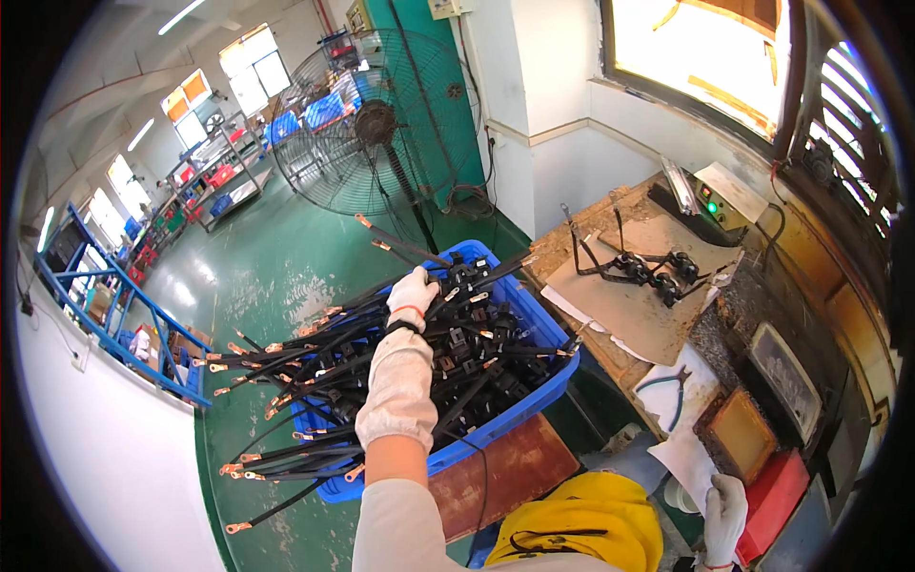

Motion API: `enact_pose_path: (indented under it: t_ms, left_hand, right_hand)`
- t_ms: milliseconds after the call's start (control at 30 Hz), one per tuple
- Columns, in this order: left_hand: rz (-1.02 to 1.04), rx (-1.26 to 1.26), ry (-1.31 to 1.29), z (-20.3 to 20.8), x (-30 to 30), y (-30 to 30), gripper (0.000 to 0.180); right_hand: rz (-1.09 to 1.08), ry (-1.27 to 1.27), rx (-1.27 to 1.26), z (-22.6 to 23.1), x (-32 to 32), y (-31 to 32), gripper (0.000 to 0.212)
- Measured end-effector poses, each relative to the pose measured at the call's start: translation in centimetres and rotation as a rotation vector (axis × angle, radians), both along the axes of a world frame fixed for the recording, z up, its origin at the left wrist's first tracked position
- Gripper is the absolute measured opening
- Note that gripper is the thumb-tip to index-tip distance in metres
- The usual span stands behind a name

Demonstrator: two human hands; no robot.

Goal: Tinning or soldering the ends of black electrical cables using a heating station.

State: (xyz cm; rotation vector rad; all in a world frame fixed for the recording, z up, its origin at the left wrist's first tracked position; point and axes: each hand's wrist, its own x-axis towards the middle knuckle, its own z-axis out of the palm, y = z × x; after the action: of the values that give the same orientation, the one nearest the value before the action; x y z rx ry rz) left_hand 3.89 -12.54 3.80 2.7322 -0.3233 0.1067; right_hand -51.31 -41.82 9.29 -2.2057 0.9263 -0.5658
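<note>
left hand [413,291], white glove, is down in the pile of black cables [334,367] at the far end of the blue bin [534,402]. fingers curl downward among the black moulded parts [456,338] — tips hidden, so can't tell if it grasps one or just rests on them. right hand [726,505], also gloved, is low at the right by a white sheet [684,465]; fingers bent, can't tell if it pinches the sheet edge.

cables lie heaped in the bin, many sticking out past its left side, copper lugs [235,527] on the ends.

handling, my read: each one fairly light but end-heavy, thick jacket, springy rather than floppy. bends, won't fold. jacket probably smooth; glove should grip ok. not fragile overall — lugs could bend or scratch if yanked. main nuisance is tangling: they cross over each other, and the moulded parts look likely to snag.

where to hold: round the jacket just behind a moulded part, or the part itself if it's on top. wouldn't pull by a lug — edges may catch the glove and neighbours would drag along.
</note>
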Motion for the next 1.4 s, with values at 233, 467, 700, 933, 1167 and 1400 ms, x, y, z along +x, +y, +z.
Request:
enact_pose_path:
  t_ms: [233, 467, 700, 933, 1167, 1400]
  left_hand:
    - [0.048, -0.1, -0.421, 4.7, -3.4, 1.5, 0.038]
    - [-0.015, -0.167, -0.997, 16.7, -8.2, -0.6, 0.026]
    - [-0.292, -0.339, -0.849, 21.4, -22.1, -5.5, 0.028]
    - [-0.796, -0.431, -0.409, 15.7, -32.2, -10.4, 0.031]
    - [-1.063, -0.443, -0.09, 12.7, -37.5, -14.7, 0.028]
    - [-1.097, -0.69, 0.108, 12.4, -40.5, -17.2, 0.045]
  right_hand:
    - [0.052, 0.024, -0.118, 0.8, -0.4, -0.7, 0.018]
    - [0.094, -0.019, -0.181, 0.5, 0.5, -0.4, 0.017]
    - [0.33, -0.018, -0.078, -0.3, 4.3, 1.3, 0.02]
    - [0.461, -0.31, -0.049, -3.3, 8.0, 3.8, 0.065]
    - [-0.035, -0.96, 1.397, -2.8, 8.1, 5.5, 0.046]
    - [0.135, -1.307, 1.54, -1.5, 5.9, 4.9, 0.038]
